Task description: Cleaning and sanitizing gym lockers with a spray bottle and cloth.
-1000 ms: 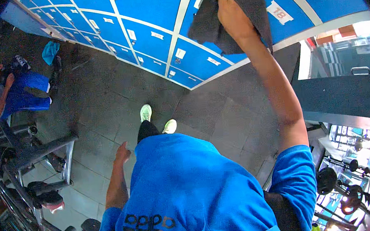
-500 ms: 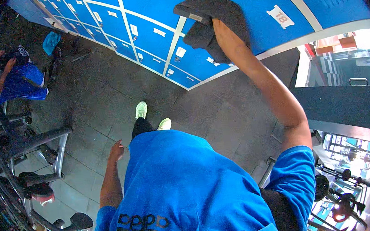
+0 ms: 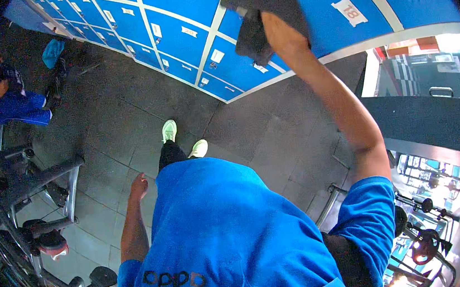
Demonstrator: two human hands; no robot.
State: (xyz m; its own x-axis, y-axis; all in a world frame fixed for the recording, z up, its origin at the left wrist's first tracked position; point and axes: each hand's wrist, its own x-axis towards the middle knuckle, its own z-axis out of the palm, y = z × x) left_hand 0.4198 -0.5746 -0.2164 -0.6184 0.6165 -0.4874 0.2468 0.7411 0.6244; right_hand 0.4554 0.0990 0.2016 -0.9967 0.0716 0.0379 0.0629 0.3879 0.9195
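Observation:
My right hand (image 3: 288, 36) is raised at the end of an outstretched arm, its fingers mostly hidden by the dark cloth item (image 3: 277, 5) it grips. The cloth drapes over and beside the hand, slightly blurred, with a small pale tag on its left part. Behind it is the front of a large blue locker door (image 3: 320, 16); whether the cloth touches the door I cannot tell. My left hand (image 3: 138, 186) hangs low beside my blue shirt (image 3: 221, 217), with loosely bent fingers and nothing visible in it.
Rows of blue lockers (image 3: 182, 36) with white frames run along the far side. Gym equipment (image 3: 49, 182) with metal bars stands on the left. A seated person (image 3: 9, 99) is at the far left, near a turquoise cloth (image 3: 53, 53). A dark counter (image 3: 423, 117) stands on the right.
The dark cloth has shifted slightly up against the locker front and folded differently around my right hand. My left hand stays low. The seated person's hands have moved a little.

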